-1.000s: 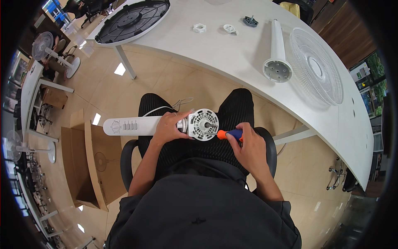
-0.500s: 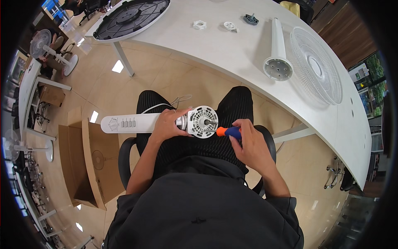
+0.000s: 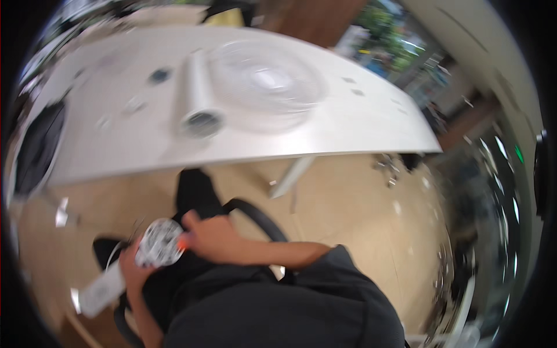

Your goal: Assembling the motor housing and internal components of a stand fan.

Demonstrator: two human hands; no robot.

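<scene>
The view is smeared by motion. Over my lap lies a white fan body with a round, slotted motor housing at its upper end. My left hand is closed around the neck just below that housing. At the housing's right side, my right hand grips a screwdriver, whose orange part shows; its tip cannot be made out. A thin white cable loops beside the fan body.
On the white table lie a clear round fan grille, a white tube, a dark round base, a dark knob-like part and a small white part. A black chair armrest curves beside my right arm.
The view has swung to the right, so the table and my hands sit further left in it. Both hands keep their holds on the fan body and the screwdriver.
</scene>
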